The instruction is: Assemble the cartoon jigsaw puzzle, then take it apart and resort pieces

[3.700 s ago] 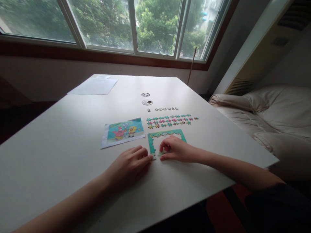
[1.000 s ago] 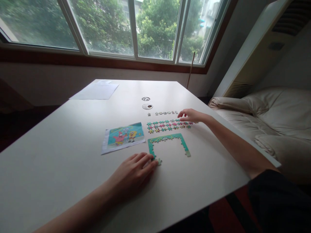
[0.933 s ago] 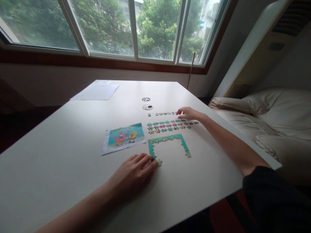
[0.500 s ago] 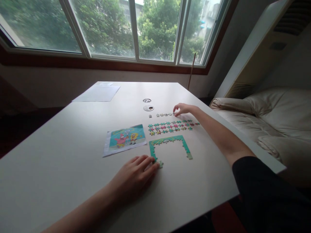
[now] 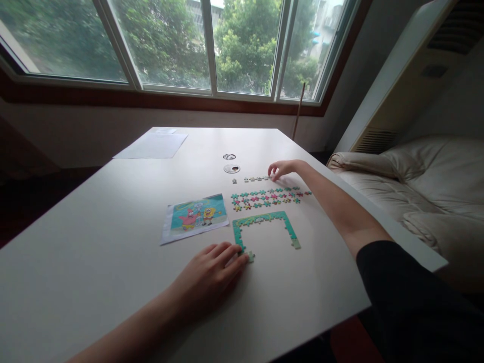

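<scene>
table i work at (image 5: 94, 227): smooth matt white | puzzle frame (image 5: 260, 218): printed card | picture sheet (image 5: 194, 218): glossy paper | couch (image 5: 434, 171): creased, leather-like

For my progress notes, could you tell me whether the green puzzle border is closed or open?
Open: the puzzle border has top and sides, no bottom edge.

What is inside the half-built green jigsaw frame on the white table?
Only bare white table shows inside the green jigsaw frame. The left hand covers the table beside its near-left end.

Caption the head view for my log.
Left hand rests against the jigsaw border; right hand touches the far row of pale pieces.
</scene>
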`<state>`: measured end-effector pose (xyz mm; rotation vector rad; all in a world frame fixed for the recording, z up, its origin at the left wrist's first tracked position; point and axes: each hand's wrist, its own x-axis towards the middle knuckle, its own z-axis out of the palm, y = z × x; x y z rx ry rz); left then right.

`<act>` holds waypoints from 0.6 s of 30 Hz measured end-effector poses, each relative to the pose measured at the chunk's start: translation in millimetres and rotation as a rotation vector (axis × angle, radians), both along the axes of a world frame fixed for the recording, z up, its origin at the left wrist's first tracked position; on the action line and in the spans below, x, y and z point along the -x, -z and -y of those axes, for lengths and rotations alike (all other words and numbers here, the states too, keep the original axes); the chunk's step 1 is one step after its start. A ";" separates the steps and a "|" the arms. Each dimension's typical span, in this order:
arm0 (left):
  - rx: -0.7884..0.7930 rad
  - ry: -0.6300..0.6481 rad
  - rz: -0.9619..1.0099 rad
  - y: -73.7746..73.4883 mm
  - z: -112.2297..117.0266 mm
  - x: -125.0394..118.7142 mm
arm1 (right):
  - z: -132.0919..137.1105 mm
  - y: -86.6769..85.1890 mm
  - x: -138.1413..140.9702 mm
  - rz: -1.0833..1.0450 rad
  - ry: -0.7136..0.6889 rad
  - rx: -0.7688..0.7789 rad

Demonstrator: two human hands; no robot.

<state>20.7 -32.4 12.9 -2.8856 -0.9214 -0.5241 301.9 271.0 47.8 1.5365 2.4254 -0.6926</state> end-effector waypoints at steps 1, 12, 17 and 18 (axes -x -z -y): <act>-0.004 0.000 0.003 -0.3 -0.1 -0.2 | 0.2 -0.8 0.5 0.001 -0.001 0.008; -0.005 0.000 0.012 -1.3 1.1 0.4 | 2.5 -2.4 2.7 -0.032 -0.002 0.045; -0.009 0.000 0.005 -0.3 0.0 -0.2 | 4.2 -0.4 3.5 -0.073 0.031 0.004; -0.011 0.000 0.007 -0.7 -0.1 -0.4 | 5.4 0.1 3.0 -0.090 0.036 -0.015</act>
